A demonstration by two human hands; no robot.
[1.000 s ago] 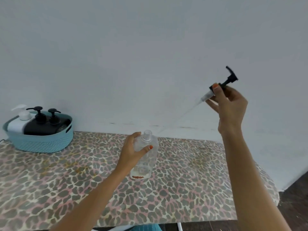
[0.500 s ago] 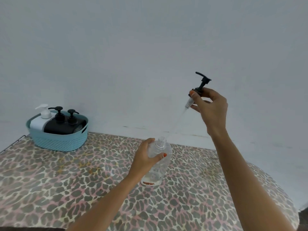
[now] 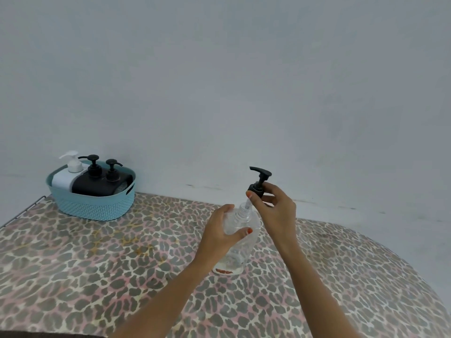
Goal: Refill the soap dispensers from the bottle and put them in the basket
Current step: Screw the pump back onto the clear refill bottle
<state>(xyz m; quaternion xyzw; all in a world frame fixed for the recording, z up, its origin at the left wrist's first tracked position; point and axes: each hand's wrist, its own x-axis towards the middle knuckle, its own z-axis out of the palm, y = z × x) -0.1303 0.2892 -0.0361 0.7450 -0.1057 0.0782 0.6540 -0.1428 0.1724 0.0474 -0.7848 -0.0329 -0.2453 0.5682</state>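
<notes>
A clear plastic dispenser bottle (image 3: 240,242) stands upright on the leopard-print table (image 3: 97,264). My left hand (image 3: 219,236) grips its upper body. My right hand (image 3: 275,211) pinches a black pump head (image 3: 259,180) by its collar, just above the bottle's open neck. The pump's clear tube reaches down into the neck. At the back left, a teal basket (image 3: 97,203) holds a white dispenser (image 3: 69,172) and two black dispensers (image 3: 97,181).
A plain pale wall rises right behind the table. The table's rounded edge curves away at the right. A thin metal rim shows at the table's far left edge.
My right hand has lowered the pump from high on the right down to the bottle's neck, and its tube has entered the bottle. My view has shifted right and nearer.
</notes>
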